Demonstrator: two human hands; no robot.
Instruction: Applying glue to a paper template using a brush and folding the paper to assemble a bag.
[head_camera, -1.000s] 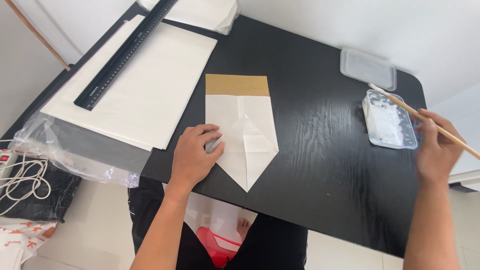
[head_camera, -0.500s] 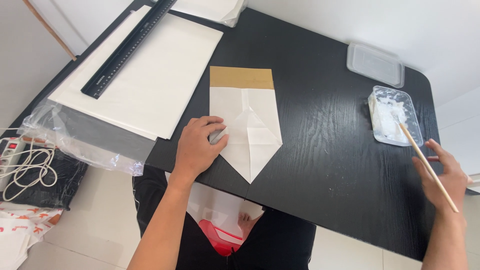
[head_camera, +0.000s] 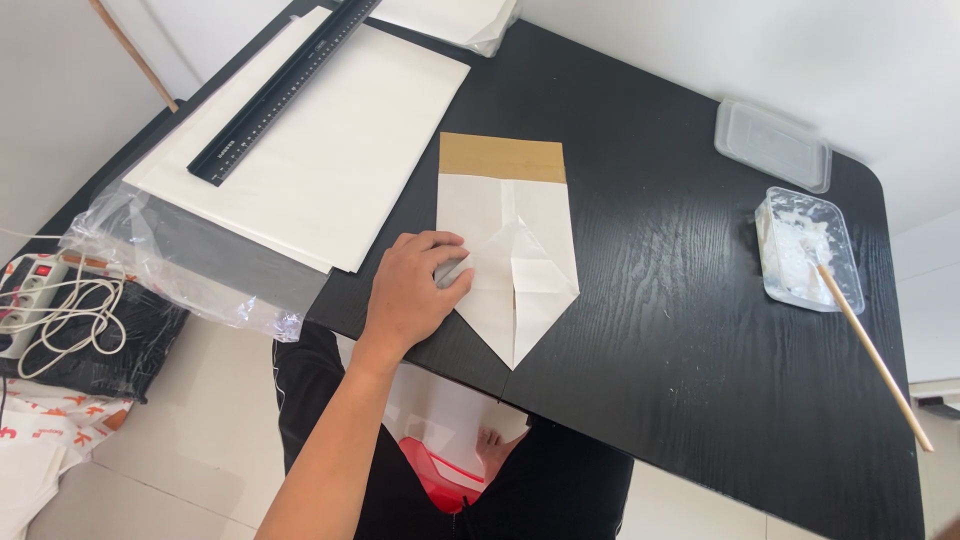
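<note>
Gone from view now is my right hand, which half a second back was out at the right edge gripping the long wooden stick (head_camera: 872, 353); whether it is clenched or loose I cannot tell. That stick lies slanted, its upper tip in the clear plastic tray of white paste (head_camera: 805, 250), its lower end running off toward the table's right edge. My left hand (head_camera: 415, 293) has not budged: palm down, fingers curled loosely, pressing on the left side of the folded white paper (head_camera: 510, 265) and grasping nothing. Something small and grey shows under the fingertips, though what it is I cannot make out. Nearest me, below the table edge, are dark trousers and something red. On the black wooden table (head_camera: 680, 350), the paper sits near the front edge, its lower end folded to a point aimed at me, a brown band across its far end. Left of it, a stack of large white sheets (head_camera: 330, 160) lies on a clear plastic bag (head_camera: 200, 270), a black ruler (head_camera: 285, 90) laid across the sheets. Farther right, a clear lid (head_camera: 772, 145) rests beyond the paste tray.
</note>
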